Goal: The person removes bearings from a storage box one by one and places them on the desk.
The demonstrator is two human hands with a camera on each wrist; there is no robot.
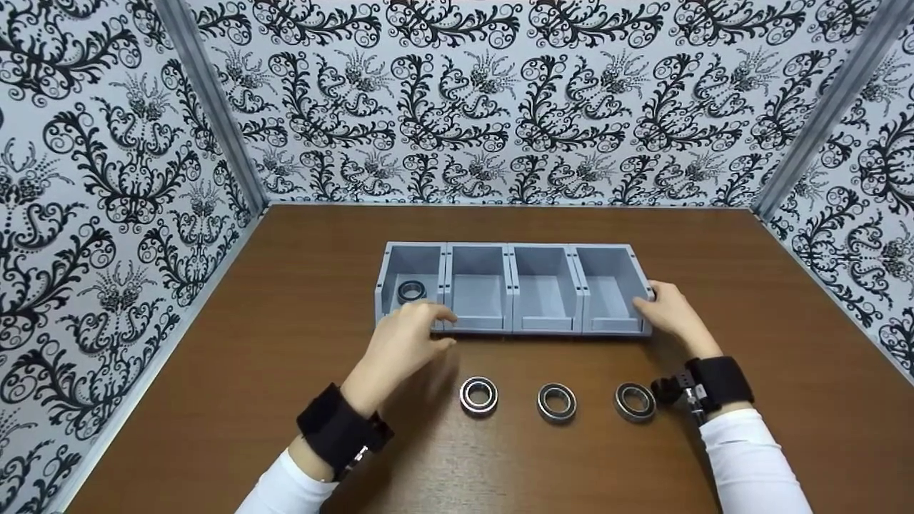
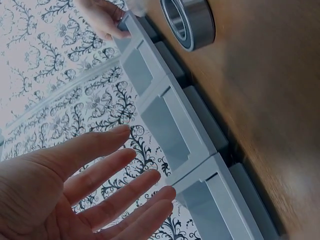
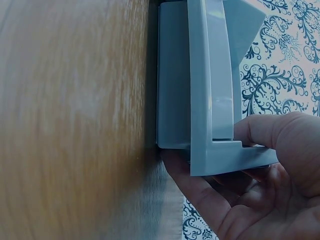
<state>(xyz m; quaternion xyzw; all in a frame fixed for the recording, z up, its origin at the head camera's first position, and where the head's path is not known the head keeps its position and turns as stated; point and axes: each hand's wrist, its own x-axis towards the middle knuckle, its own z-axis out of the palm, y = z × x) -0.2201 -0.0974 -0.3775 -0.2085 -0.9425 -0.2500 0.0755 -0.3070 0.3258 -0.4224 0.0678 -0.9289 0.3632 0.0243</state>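
Note:
A grey four-part row of bins [image 1: 485,325] stands on the brown table. Inside its leftmost compartment lies a ball bearing [image 1: 411,291]. My left hand [image 1: 408,337] hovers before the left end of the row, fingers loosely bent and holding nothing; the left wrist view shows its palm and spread fingers apart from the bins. At the right end, my right hand [image 1: 670,314] grips the side wall of the rightmost bin [image 3: 220,160], thumb inside and fingers outside. Three more bearings lie in front: left bearing [image 1: 478,395], middle bearing [image 1: 556,402] and right bearing [image 1: 635,402].
Patterned panels [image 1: 485,107] enclose the table [image 1: 321,243] at the back and sides, joined by grey corner posts. The right wristband's camera [image 1: 668,390] sits close beside the right bearing.

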